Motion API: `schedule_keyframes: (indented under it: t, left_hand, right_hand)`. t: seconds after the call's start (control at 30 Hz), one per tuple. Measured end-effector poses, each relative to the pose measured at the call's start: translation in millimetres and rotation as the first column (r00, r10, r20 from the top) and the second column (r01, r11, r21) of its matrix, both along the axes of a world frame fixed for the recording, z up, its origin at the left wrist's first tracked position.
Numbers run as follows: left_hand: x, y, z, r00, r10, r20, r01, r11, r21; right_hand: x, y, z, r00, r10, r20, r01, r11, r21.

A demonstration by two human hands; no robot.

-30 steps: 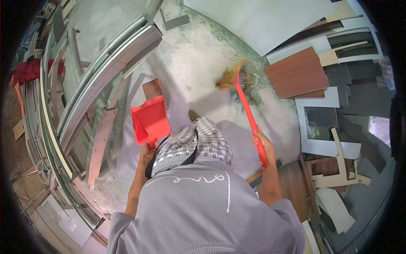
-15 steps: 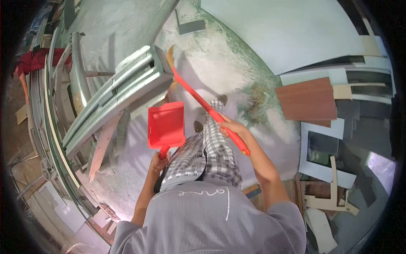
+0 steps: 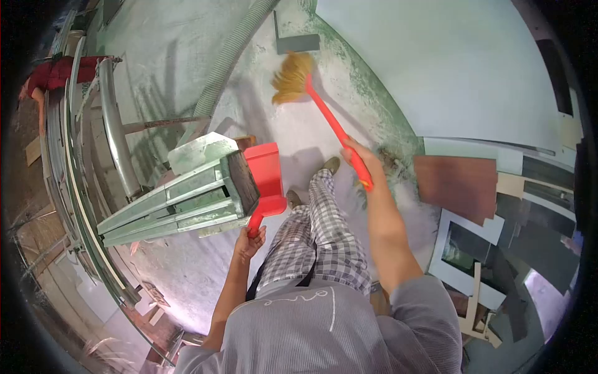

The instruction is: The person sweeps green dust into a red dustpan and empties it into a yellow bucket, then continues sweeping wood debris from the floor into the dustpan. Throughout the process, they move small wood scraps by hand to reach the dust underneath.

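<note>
My right hand (image 3: 362, 159) is wrapped round the red handle of a broom (image 3: 330, 115). The broom's tan bristles (image 3: 293, 78) fan out ahead over the dusty floor, just below a grey L-shaped piece (image 3: 298, 43). In my left hand (image 3: 250, 242), the fingers close on the short handle of a red dustpan (image 3: 266, 171). The end of a metal machine beam (image 3: 237, 184) overlaps the dustpan's left side in this view. Both my shoes stand on the floor between the dustpan and the broom.
A ribbed grey hose (image 3: 230, 62) runs along the floor ahead. To the right are a large pale panel (image 3: 436, 68), a brown board (image 3: 456, 187) and stacked offcuts. Metal rails (image 3: 75, 168) line the left, with a person in red (image 3: 53, 73) beyond them.
The broom has swung forward, and its bristles, earlier behind the beam's end, now show over the floor. The dustpan has shifted slightly right, partly behind the beam. My view has moved too.
</note>
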State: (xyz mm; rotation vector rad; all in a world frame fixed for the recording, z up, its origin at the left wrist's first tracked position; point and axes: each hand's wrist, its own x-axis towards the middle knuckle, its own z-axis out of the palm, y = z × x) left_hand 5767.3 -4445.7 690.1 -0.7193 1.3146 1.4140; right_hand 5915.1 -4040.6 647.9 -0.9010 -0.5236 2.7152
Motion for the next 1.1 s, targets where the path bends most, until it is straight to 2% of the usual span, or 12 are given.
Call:
schedule_keyframes:
  t: [0.07,0.13,0.27,0.33,0.4,0.47,0.53,0.63,0.7,0.77,0.93,1.1]
  left_hand:
    - [-2.7,11.1,-5.0,1.000,-0.011,0.011,0.011,1.000,0.004]
    - [-5.3,26.1,-13.3,0.998,-0.048,0.039,0.047,0.999,0.024]
    - [-13.5,42.8,-19.2,0.987,-0.160,0.003,0.160,0.987,-0.002]
    - [-12.9,20.2,-22.0,0.963,-0.270,-0.006,0.270,0.963,-0.004]
    - [-17.1,15.6,-28.6,0.962,-0.273,-0.006,0.273,0.962,-0.013]
    - [-23.2,9.5,-32.4,0.966,-0.258,-0.006,0.257,0.966,-0.037]
    - [-17.7,-5.0,-28.0,0.960,-0.279,-0.013,0.278,0.960,-0.039]
    - [-26.5,-5.5,-29.4,0.949,-0.314,-0.006,0.313,0.947,-0.080]
    - [-26.4,-3.7,-32.2,0.942,-0.336,0.003,0.334,0.934,-0.125]
    - [-27.0,-1.3,-33.6,0.949,-0.315,0.018,0.314,0.936,-0.160]
    - [-29.3,8.9,-28.3,0.933,-0.339,0.122,0.348,0.936,-0.058]
    - [-29.6,32.7,-20.1,0.910,-0.408,0.072,0.414,0.901,-0.127]
  right_hand:
    - [40.7,-10.7,11.1,0.995,-0.030,0.094,0.038,0.995,-0.087]
    - [84.7,-29.5,5.3,0.979,-0.190,0.077,0.200,0.967,-0.161]
    - [159.6,-75.3,5.7,0.923,-0.267,0.278,0.343,0.897,-0.277]
    - [195.3,-122.8,17.7,0.926,-0.265,0.268,0.347,0.877,-0.332]
    - [216.2,-142.2,20.7,0.931,-0.254,0.262,0.343,0.856,-0.388]
    - [228.0,-158.3,22.2,0.958,-0.247,0.146,0.285,0.767,-0.575]
    - [221.3,-175.8,36.2,0.965,-0.242,0.098,0.257,0.818,-0.515]
    - [163.6,-163.9,63.4,0.972,-0.232,0.018,0.230,0.946,-0.230]
    - [118.6,-134.2,66.1,0.969,-0.193,-0.155,0.179,0.979,-0.097]
    - [67.3,-103.3,2.3,0.941,-0.118,-0.316,0.095,0.992,-0.089]
    - [-28.9,-6.0,-10.5,0.841,-0.233,-0.489,0.031,0.922,-0.386]
    - [-47.1,55.4,-60.5,0.841,-0.353,-0.410,0.123,0.862,-0.491]
